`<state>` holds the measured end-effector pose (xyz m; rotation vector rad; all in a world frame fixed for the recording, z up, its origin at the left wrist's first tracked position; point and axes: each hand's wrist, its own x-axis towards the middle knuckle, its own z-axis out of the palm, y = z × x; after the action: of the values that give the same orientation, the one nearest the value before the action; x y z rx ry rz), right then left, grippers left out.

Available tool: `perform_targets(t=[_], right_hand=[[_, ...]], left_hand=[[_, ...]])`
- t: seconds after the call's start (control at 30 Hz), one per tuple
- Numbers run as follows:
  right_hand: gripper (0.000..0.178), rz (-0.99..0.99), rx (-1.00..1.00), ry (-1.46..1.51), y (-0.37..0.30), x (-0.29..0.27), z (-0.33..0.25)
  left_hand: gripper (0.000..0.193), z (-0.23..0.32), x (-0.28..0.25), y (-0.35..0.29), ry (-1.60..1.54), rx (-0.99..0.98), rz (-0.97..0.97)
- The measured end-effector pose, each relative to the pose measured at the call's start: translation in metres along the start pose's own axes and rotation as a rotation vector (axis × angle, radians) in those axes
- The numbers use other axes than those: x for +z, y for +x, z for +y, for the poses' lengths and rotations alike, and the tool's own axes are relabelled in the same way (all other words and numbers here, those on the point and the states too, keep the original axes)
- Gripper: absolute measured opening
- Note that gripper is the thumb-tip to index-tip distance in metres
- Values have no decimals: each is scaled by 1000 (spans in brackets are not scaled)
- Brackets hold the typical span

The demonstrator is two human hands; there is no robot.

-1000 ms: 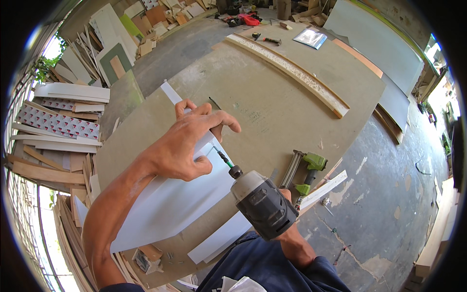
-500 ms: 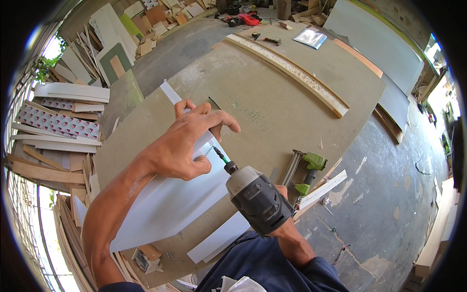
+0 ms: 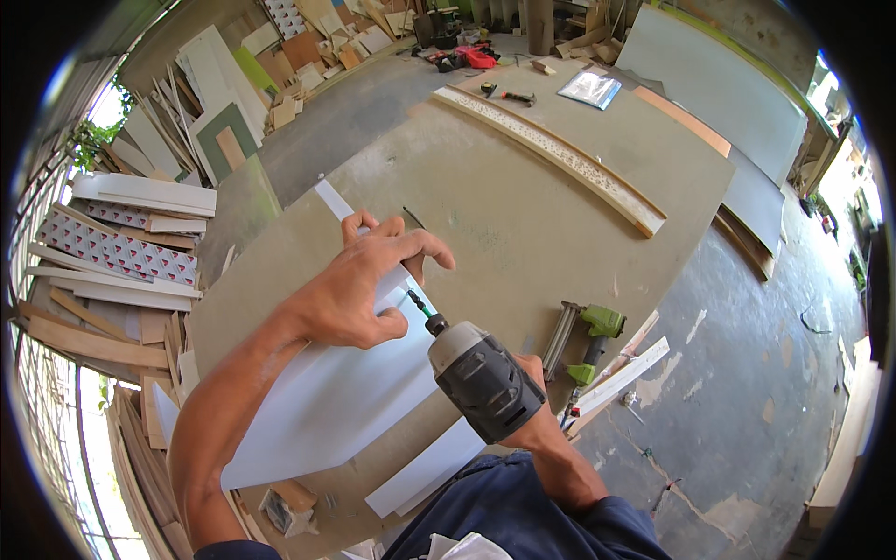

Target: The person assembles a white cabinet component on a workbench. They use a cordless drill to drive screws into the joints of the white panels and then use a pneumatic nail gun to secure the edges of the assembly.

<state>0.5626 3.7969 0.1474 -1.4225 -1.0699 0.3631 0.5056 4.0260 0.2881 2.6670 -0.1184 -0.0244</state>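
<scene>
My left hand (image 3: pixel 359 285) is curled over the upper edge of a white panel (image 3: pixel 327 401), its thumb on one side and its fingers on the other. A narrow white strip (image 3: pixel 331 199) sticks out past the fingers. My right hand (image 3: pixel 532 397) grips a grey and black power drill (image 3: pixel 485 378), whose body hides most of that hand. The green and black drill bit (image 3: pixel 417 303) points at the panel beside my left thumb. Whether the tip touches the panel I cannot tell.
A large brown board (image 3: pixel 467 233) lies underneath. On it are a green nail gun (image 3: pixel 588 341), a long wooden trim piece (image 3: pixel 560 159), a hammer (image 3: pixel 518 97) and a white offcut (image 3: pixel 425 467). Stacked scrap boards (image 3: pixel 121 252) stand at the left.
The drill's rear end has swung slightly to the left while its bit stays near the same spot. My left hand keeps its hold, and the whole view has shifted a little.
</scene>
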Motion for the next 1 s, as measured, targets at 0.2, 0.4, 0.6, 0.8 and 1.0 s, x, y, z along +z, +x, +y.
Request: perform_targets(t=[0.2, 0.4, 0.6, 0.8, 1.0], right_hand=[[48, 30, -13, -76, 2, -4, -10], [43, 115, -5, -9, -26, -13, 28], [29, 427, 157, -98, -58, -17, 142], [28, 591, 150, 179, -18, -13, 199], [18, 487, 111, 80, 41, -75, 325]], left_hand=[[57, -1, 0, -2, -30, 33, 11], [21, -8, 3, -3, -47, 78, 36], [10, -15, 3, 2, -77, -24, 49], [28, -24, 17, -20, 295, 185, 159], [56, -4, 50, -38, 592, -21, 653]])
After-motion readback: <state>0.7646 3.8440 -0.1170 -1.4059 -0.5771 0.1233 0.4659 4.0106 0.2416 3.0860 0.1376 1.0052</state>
